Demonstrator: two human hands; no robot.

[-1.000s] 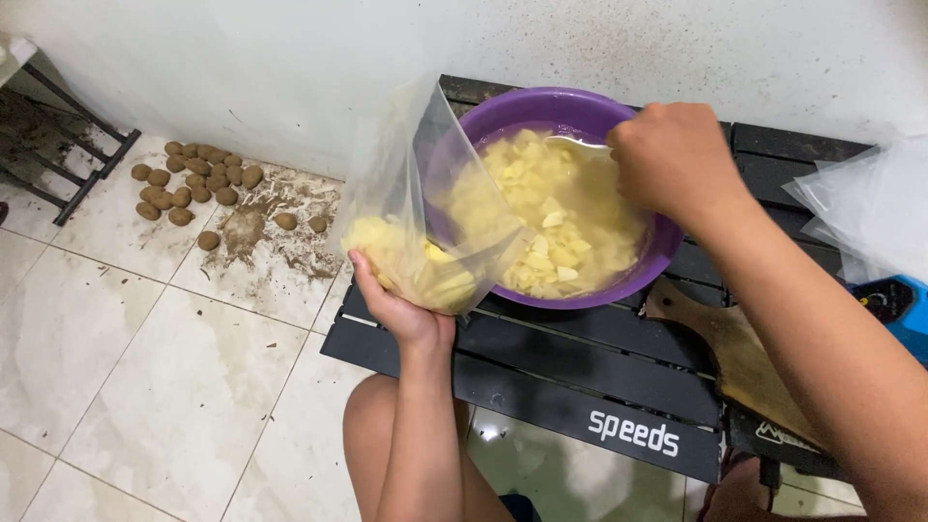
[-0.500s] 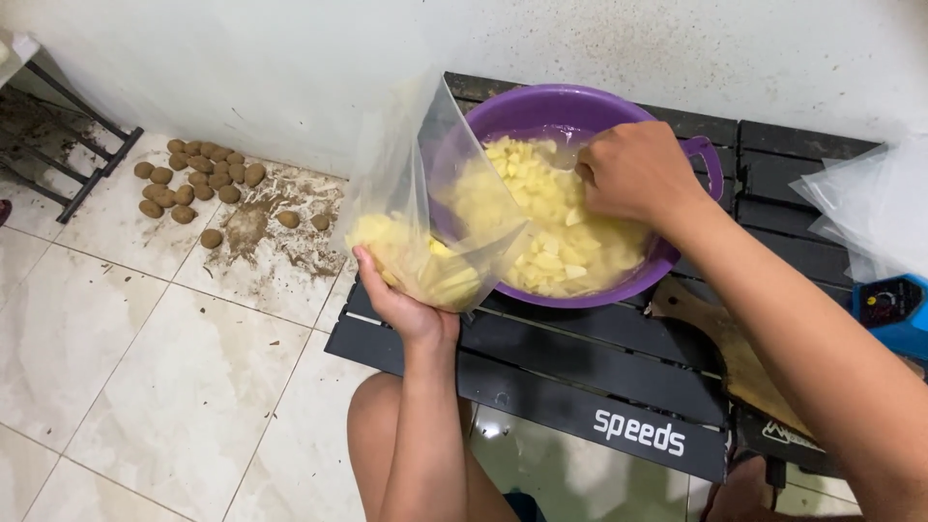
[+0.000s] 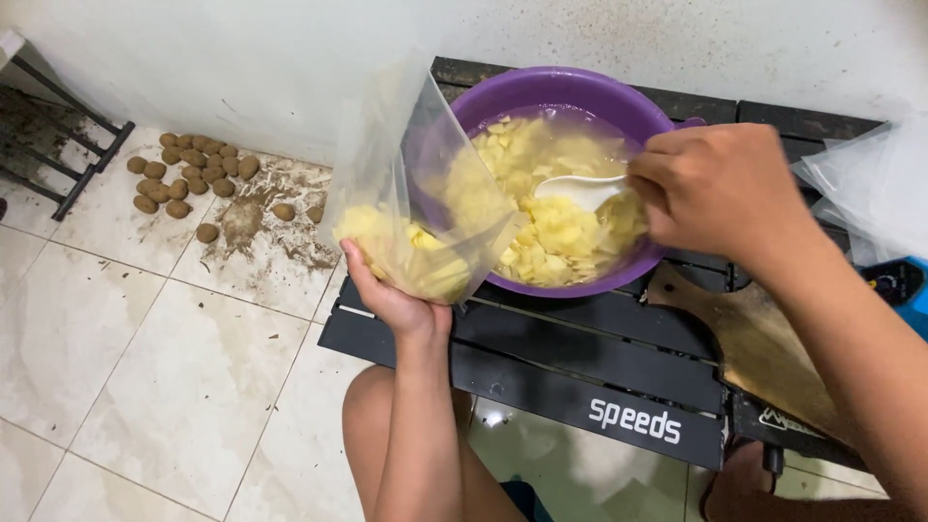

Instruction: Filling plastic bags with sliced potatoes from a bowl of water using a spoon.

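currently potato slices (image 3: 561,232) are being scooped: white spoon (image 3: 580,190) gripped by the right hand (image 3: 720,193), plastic bag (image 3: 416,208) clutched by the left hand (image 3: 391,295); next, a loaded spoon likely needs lifting over the bag's mouth.

You have two hands in view: left hand (image 3: 391,295), right hand (image 3: 720,193). One purple bowl (image 3: 541,92). One white spoon (image 3: 580,190). One clear bag (image 3: 416,203) in your left hand; more clear bags (image 3: 870,184) at right edge, number unclear. One black slatted table (image 3: 580,377). One wooden board (image 3: 764,348). Round brown tubers (image 3: 184,174) on floor: roughly twenty, pile too tight for exact count. Yellow slices (image 3: 561,232): too many to count.
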